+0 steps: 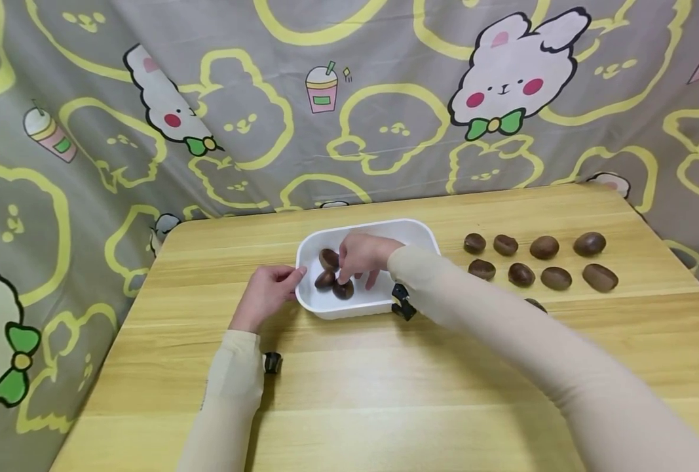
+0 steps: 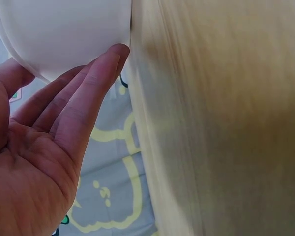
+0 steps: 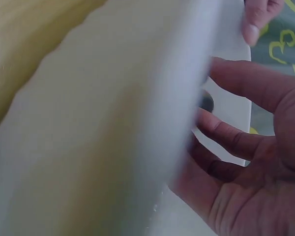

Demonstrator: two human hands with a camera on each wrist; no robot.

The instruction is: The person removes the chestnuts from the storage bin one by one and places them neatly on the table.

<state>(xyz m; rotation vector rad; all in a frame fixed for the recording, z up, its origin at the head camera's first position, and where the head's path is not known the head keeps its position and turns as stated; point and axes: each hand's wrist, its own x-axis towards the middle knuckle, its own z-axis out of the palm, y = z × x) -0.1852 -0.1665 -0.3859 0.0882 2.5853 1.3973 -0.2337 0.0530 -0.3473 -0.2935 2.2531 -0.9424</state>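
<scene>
A white plastic tray [image 1: 378, 305] with several brown chestnuts [image 1: 328, 258] at its left end stands on the table. My left hand [image 1: 266, 292] grips its left end, thumb over the rim and fingers along the outer wall, as the left wrist view shows. Inside the tray, my right hand [image 1: 363, 255] reaches down with thumb and index finger at the nearest chestnut [image 1: 343, 290]. A dark chestnut [image 3: 207, 101] shows between thumb and finger in the right wrist view. The blurred tray wall [image 3: 172, 98] hides the fingertips, so whether they pinch it is unclear.
Right of the tray, chestnuts [image 1: 545, 248] lie spaced in two rows on the wooden table [image 1: 349, 393]. Another chestnut [image 1: 536, 305] lies nearer, partly hidden by the right sleeve [image 1: 502, 334]. A grey patterned curtain [image 1: 384, 65] hangs behind the table and along its left side.
</scene>
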